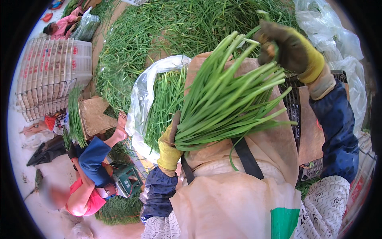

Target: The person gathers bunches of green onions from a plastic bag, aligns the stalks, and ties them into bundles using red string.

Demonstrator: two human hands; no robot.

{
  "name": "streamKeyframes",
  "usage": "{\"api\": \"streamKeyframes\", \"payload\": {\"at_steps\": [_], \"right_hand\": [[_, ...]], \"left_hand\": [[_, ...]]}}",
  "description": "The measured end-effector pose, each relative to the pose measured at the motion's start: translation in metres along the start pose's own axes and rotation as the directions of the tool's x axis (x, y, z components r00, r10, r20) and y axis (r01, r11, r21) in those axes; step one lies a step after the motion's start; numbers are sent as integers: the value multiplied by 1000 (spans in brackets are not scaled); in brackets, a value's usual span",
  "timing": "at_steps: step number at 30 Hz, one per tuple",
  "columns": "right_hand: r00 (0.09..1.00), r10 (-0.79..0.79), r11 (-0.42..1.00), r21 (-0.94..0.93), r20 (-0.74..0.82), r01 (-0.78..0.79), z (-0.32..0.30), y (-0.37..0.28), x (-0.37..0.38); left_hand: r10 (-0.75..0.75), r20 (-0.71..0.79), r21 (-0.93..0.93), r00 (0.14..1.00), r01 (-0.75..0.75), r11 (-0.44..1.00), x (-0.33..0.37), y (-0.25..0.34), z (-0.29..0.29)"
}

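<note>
I hold a fanned bundle of long green flat-leaved stalks [227, 99] over my lap, above the beige cloth apron [238, 191] that is my landmark here. My left hand [169, 147], in a yellow work glove, is closed around the bundle's gathered base at the apron's left edge, which keeps the stalks pinched together there. My right hand [288, 47], in a soiled yellow glove, is raised beyond the apron's top right and curled around a few leaf tips, apparently to straighten the spread. Beyond the apron's upper left, a clear plastic bag [139, 103] lies open with more greens in it, close enough to reach. Farther beyond lies a large heap of loose green stalks [159, 24] on the floor. To the apron's left, a person in a pink top [85, 195] sits low.
</note>
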State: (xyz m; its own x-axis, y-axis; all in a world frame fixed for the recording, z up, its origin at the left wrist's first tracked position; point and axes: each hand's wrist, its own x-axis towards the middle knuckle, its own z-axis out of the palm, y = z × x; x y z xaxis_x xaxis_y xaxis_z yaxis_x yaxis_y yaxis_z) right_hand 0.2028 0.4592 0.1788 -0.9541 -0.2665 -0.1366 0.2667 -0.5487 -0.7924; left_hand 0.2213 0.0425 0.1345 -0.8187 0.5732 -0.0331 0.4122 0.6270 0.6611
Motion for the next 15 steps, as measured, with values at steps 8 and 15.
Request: {"api": "streamKeyframes", "payload": {"at_steps": [8,15], "right_hand": [[783,-443,265,-898,-437,-352,-152,-60,-76],[917,171,833,-444,-360,-330,20,19,-78]], "left_hand": [[-33,72,-109,997,41,993,9,8,6],[-201,33,-371,979,199,907,4,5,14]]}}
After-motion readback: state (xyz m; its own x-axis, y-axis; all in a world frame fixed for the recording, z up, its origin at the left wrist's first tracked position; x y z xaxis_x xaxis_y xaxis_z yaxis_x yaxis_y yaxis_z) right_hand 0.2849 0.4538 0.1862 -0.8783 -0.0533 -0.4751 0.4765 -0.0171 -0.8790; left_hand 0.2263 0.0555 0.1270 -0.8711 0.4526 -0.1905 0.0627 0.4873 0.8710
